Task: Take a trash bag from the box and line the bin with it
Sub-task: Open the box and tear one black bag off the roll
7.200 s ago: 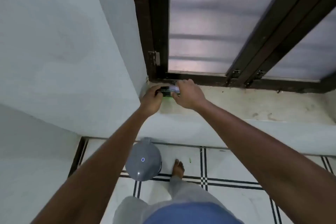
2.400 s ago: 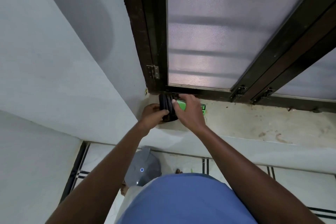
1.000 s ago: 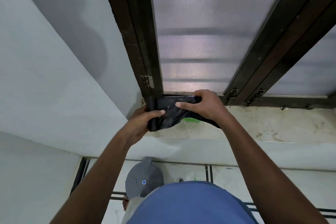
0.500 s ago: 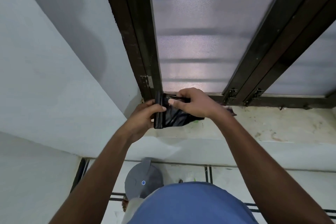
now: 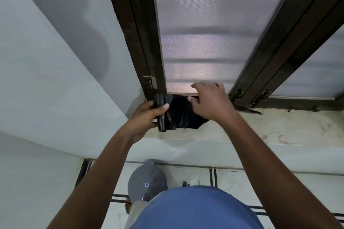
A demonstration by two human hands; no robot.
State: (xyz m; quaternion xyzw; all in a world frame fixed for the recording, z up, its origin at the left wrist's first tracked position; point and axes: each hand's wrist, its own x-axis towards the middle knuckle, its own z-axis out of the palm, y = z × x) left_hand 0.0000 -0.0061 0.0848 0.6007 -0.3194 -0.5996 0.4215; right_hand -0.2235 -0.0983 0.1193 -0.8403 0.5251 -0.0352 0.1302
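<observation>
My left hand (image 5: 147, 117) grips a black roll of trash bags (image 5: 161, 115) held upright over the window sill (image 5: 260, 128). A loose black bag sheet (image 5: 181, 113) spreads from the roll to the right. My right hand (image 5: 210, 102) hovers over that sheet with its fingers spread, the thumb near the plastic; whether it touches is unclear. The green box is hidden from view. The grey bin (image 5: 147, 180) with a closed lid stands on the floor below the sill, partly behind my blue shirt.
A dark wooden window frame (image 5: 145, 42) with frosted glass (image 5: 201, 33) rises right behind my hands. A white wall (image 5: 46, 70) closes the left side. The tiled floor (image 5: 242, 178) with dark lines lies below, and a foot shows beside the bin.
The bag roll came out of the green box and a sheet was unrolled. In the last half second my right hand let go of the sheet's edge and lifted with fingers spread.
</observation>
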